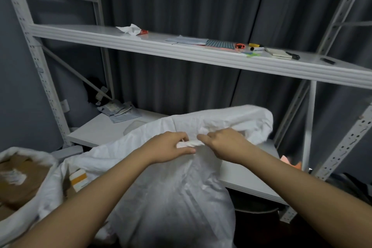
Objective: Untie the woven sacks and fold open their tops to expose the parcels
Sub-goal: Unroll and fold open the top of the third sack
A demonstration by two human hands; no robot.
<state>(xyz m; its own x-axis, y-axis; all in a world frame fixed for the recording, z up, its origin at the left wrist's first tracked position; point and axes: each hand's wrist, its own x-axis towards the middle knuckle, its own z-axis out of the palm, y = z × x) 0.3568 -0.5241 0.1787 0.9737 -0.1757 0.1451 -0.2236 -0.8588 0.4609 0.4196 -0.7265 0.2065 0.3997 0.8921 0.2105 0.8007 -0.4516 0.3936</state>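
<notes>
— While the white woven sack (171, 197) stands in the foreground against the lower shelf (104, 131), how is its neck held?

— A twisted strip of sack cloth (191, 143) is pinched at one end by the left hand (171, 148), thumb beneath and fingers curled over it. The other end is gripped by the right hand (223, 143), whose fingers are bent around the cloth. The strip is stretched between the two hands, above the bunched top of the sack.

— And what is seen at the left?

— A second sack (24, 203) is seen there with its top folded open; brown cardboard parcels (18, 185) are exposed inside it. Papers, pens and a notebook (278, 52) are laid on the upper shelf (181, 52).
</notes>
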